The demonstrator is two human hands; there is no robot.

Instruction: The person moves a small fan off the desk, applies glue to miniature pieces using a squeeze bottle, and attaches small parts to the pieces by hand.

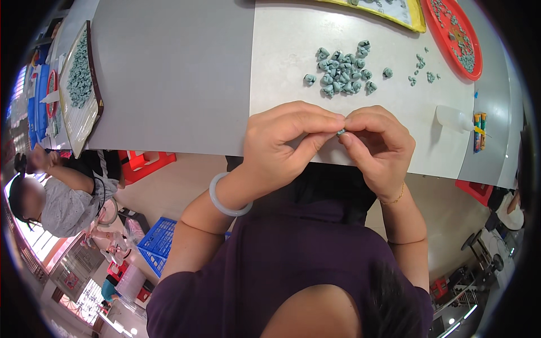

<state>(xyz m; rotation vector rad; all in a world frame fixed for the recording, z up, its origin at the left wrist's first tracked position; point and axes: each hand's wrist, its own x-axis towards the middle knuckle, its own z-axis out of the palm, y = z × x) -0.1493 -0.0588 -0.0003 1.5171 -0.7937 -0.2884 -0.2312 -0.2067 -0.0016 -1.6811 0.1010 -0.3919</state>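
My left hand (290, 135) and my right hand (380, 142) meet fingertip to fingertip above the front edge of the white table. Pinched between them is a small grey-green piece (341, 132), mostly hidden by the fingers, so its exact shape cannot be made out. Just beyond my hands lies a loose pile of grey-green rounded pieces (344, 73), some with dark openings. A few of these lie apart at its sides. Farther right, several smaller grey-green bits (431, 76) are scattered in little clumps.
A red tray (476, 67) with small pieces stands at the far right, beside a yellow-rimmed tray (417, 17). A translucent white container (451, 117) sits near colourful sticks (479, 132). At left, a pale tray (73, 121) holds many pieces; a co-worker (73, 197) sits there. A blue crate (158, 242) stands below.
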